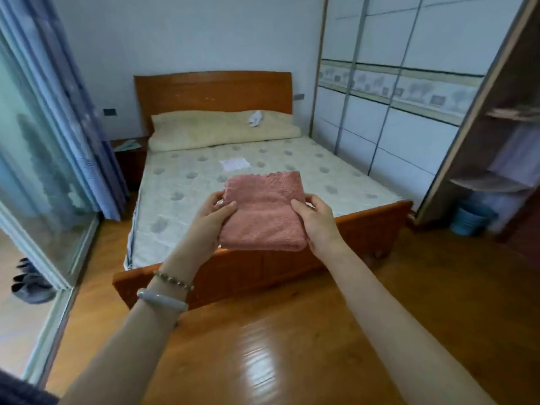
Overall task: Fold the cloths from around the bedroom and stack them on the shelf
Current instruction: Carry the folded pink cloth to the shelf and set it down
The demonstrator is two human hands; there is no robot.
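A pink cloth (263, 211), folded into a thick rectangle, is held up in the air in front of the foot of the bed. My left hand (209, 220) grips its left edge, thumb on top and fingers underneath. At the right edge my right hand (317, 222) grips it the same way. A small white cloth (255, 118) lies crumpled on the pillow at the head of the bed. A flat white piece (234, 164) lies on the middle of the mattress. Wooden corner shelves (491, 182) stand at the far right.
The wooden bed (377, 222) fills the middle, its footboard just below the cloth. A wardrobe with white sliding doors (380, 118) runs along the right. A blue bucket (470, 220) sits under the shelves. Glass door and blue curtain (87, 141) at left; nightstand (130, 159) beside the bed.
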